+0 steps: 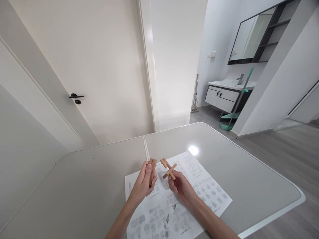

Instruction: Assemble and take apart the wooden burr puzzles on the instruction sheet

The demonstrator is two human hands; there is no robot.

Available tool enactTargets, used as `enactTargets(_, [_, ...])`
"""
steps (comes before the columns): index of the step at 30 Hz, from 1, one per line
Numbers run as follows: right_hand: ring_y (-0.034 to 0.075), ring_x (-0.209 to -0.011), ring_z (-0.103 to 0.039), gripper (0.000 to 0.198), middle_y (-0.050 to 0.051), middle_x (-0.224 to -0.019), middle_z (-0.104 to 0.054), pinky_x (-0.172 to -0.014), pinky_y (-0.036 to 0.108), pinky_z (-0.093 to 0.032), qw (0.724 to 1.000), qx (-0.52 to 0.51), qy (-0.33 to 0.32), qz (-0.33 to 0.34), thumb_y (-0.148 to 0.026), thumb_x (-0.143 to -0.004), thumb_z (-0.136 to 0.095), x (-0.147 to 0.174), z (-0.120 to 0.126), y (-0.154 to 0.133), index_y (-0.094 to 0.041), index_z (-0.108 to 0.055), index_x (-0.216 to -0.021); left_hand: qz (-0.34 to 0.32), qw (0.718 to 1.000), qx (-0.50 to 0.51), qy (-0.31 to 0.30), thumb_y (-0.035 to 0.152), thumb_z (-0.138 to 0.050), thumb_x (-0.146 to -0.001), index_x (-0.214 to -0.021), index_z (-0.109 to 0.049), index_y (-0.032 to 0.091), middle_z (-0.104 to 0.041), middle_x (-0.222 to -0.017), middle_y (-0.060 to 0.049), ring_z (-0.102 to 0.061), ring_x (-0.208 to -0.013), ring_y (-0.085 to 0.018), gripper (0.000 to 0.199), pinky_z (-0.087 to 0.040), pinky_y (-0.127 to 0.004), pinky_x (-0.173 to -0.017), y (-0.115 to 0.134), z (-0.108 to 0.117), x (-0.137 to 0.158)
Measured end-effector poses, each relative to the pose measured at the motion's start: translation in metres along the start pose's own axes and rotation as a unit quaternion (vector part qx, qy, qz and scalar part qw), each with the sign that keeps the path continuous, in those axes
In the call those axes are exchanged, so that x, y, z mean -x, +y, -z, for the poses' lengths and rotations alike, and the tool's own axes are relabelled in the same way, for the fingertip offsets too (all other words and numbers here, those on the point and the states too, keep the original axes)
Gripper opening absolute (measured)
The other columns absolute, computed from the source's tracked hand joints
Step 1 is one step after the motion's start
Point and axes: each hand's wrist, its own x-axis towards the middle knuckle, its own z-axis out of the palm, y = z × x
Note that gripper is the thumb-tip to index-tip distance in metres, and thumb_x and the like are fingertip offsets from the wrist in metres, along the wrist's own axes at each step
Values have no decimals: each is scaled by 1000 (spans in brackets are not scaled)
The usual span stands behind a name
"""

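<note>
My left hand is closed around a wooden puzzle piece, whose flat top end with a small dark mark sticks up past the thumb. In my right hand are two wooden puzzle pieces crossed over each other; the longer one has a notch and a dark mark near its upper end. The two hands are apart, with a small gap between the pieces. Beneath them lies a printed instruction sheet covered with rows of small grey diagrams. Fingers hide the lower ends of the pieces.
The sheet rests on a glossy grey table with a pale raised edge. A white door with a black handle stands beyond. At the back right are a washbasin cabinet, a mirror and a green broom with dustpan.
</note>
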Motion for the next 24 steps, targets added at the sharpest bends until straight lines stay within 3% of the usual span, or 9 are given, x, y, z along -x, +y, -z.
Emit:
enactTargets(3, [8,-46,-30,36,-3,-55,-47,-47,24,-25,1000,0,3,1,-46,-87,-67,0,1,0,-17,-59,-68,-10,1000,6,-23,60,-43,-101,-102,-47,25,-44,-73,8,-29,-46,-5,36,-25,-19,-43,4,0,6])
enactTargets(7, [8,-46,-29,36,-3,-55,-46,-46,24,-25,1000,-6,-4,3,-46,-88,-66,-2,4,1,-17,-58,-68,-18,998,-16,-63,57,-42,-102,-110,-54,22,-53,-86,1,-33,-49,-6,39,-28,-24,-46,4,0,14])
enactTargets(10, [8,-46,-29,35,-4,-56,-46,-47,24,-25,1000,-15,-11,-1,-45,-89,-64,-3,6,3,-17,-58,-70,-21,997,-28,-65,60,-40,-102,-124,-54,19,-53,-75,2,-29,-41,-5,49,-22,-24,-43,-2,-2,15])
enactTargets(13, [8,-46,-29,34,-4,-56,-45,-47,23,-24,1000,-21,-11,-8,-44,-90,-64,-4,6,4,-17,-59,-70,-18,1000,0,-24,63,-44,-99,-128,-56,17,-41,-63,7,-24,-44,-5,56,-19,-23,-44,-11,-8,12])
enactTargets(16, [7,-46,-29,35,-4,-55,-46,-47,23,-25,1000,-16,-12,-9,-44,-90,-63,-3,5,4,-16,-58,-69,-20,999,33,-4,65,-47,-98,-130,-55,16,-39,-64,7,-24,-48,-6,59,-20,-22,-46,-15,-17,8])
enactTargets(24, [7,-44,-29,35,-4,-54,-48,-47,23,-23,999,-25,-29,-17,-44,-91,-62,-6,10,5,-16,-59,-71,-27,999,18,-25,65,-44,-99,-129,-58,17,-34,-61,8,-21,-48,-7,58,-20,-21,-43,-17,-27,1])
